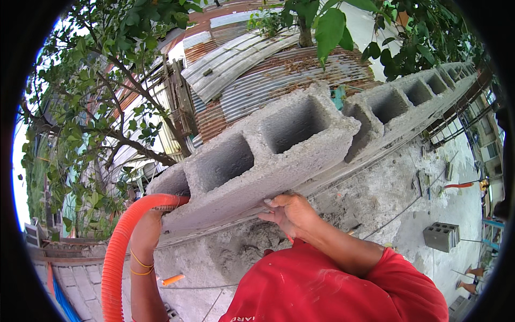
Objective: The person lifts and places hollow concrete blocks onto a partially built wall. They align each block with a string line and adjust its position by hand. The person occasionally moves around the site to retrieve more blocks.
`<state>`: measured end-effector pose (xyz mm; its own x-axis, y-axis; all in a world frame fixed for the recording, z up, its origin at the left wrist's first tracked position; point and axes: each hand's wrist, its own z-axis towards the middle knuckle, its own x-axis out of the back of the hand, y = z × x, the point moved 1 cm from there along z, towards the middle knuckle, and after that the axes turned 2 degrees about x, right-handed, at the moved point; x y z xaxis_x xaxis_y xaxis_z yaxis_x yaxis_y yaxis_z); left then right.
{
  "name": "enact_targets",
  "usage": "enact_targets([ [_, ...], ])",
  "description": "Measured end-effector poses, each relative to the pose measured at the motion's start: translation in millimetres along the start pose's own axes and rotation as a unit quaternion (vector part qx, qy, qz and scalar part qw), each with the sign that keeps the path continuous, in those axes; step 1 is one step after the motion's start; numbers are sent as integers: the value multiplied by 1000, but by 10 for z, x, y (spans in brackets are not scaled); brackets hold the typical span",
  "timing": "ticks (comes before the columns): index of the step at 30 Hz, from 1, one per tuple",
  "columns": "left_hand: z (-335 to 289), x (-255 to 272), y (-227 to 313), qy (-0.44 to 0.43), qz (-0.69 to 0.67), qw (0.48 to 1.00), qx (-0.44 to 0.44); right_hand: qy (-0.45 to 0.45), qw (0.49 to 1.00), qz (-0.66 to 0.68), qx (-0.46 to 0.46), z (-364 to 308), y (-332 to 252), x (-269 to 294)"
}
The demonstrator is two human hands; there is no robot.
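Observation:
A grey concrete hollow block [263, 177] with open cells facing up lies across the middle, at the near end of a row of blocks. An orange corrugated hose [115, 252] rises from the lower left, bends over and enters the block's left end cell. My left hand [148, 225] is at the block's left end, closed on its edge. The hose crosses in front of it and hides most of its fingers. Against the near face, by the lower edge, my right hand [292, 213] rests with thumb and fingers apart, holding nothing.
The block row [413, 99] continues to the far right. Behind it are rusty corrugated metal sheets [257, 86] and a leafy tree [107, 96]. A loose hollow block [441, 237] sits on the concrete floor at right; a short orange piece [173, 279] lies at lower left.

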<state>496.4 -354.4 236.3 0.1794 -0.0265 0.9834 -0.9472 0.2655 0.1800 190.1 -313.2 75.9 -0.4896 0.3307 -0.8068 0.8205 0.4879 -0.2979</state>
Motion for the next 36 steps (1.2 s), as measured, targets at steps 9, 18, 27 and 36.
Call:
enact_targets([
  [9, -20, -214, -106, 6, 122, 993, -4, 11, 1000, -15, 8, 91, 45, 99],
  [18, -13, -279, -189, 17, 72, 997, -19, 48, 997, -59, -16, 5, -4, 45],
  [27, 9, -297, -202, 28, 73, 996, -39, 80, 995, -54, -37, 46, -27, 30],
  [36, 17, -381, -230, 39, -12, 999, -4, 71, 993, -88, -47, 84, -65, 18],
])
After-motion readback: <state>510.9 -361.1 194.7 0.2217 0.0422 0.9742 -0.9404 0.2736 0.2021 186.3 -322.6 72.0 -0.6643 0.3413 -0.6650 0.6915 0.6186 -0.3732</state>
